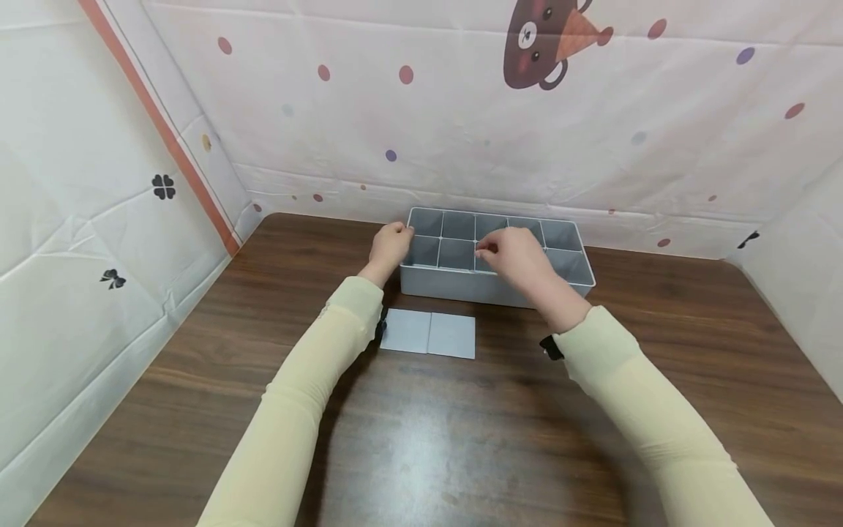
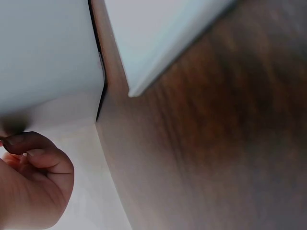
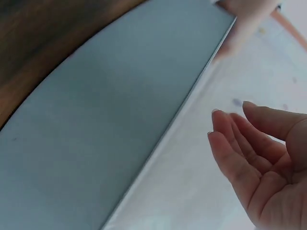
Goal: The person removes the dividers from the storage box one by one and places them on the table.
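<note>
Grey box (image 1: 454, 285), paler grey panels (image 1: 451, 336), brown wood-grained table (image 1: 500, 417), pale-yellow sleeves (image 1: 299, 395), red-and-purple-dotted whitish backdrop (image 1: 461, 132)

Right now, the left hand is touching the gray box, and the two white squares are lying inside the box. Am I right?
Not quite: the head view shows the two white squares lying on the table, in front of the gray box, not inside it. The left hand is touching the box.

On the table (image 1: 527, 439), two panels (image 1: 451, 336) lie side by side before the box (image 1: 461, 285).
</note>
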The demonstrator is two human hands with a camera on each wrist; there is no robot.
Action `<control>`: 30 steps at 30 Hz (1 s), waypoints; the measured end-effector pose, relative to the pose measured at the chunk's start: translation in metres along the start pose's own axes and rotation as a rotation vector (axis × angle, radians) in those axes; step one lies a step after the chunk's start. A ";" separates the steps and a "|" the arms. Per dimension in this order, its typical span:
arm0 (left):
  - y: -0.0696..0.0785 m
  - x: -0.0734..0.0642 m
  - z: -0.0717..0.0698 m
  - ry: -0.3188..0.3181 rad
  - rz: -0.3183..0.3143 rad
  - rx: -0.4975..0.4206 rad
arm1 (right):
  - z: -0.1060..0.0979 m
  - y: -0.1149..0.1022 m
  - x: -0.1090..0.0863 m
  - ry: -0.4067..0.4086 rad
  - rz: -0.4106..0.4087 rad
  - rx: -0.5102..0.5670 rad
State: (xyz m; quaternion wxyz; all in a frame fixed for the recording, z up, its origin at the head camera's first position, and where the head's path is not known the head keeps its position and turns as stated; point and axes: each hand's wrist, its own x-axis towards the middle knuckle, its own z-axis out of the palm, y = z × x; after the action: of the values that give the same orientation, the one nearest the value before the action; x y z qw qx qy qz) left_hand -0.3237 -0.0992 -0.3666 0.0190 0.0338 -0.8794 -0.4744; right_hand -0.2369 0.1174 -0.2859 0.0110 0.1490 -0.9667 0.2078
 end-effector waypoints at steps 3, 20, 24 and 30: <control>-0.002 0.000 0.000 0.000 -0.006 0.000 | 0.000 0.008 0.009 -0.022 0.055 0.029; 0.000 0.001 0.000 0.001 0.009 -0.015 | 0.020 0.005 0.035 -0.132 0.220 0.034; 0.000 0.001 0.000 0.000 0.011 -0.014 | 0.021 0.005 0.035 -0.133 0.227 0.032; 0.000 -0.001 0.001 0.001 0.015 -0.014 | 0.025 0.009 0.036 -0.124 0.229 0.046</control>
State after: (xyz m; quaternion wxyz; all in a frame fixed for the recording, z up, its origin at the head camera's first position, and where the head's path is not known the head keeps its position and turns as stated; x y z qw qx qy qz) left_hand -0.3230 -0.0984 -0.3674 0.0233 0.0271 -0.8764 -0.4803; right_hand -0.2730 0.1047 -0.3090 -0.0758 0.0505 -0.9712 0.2203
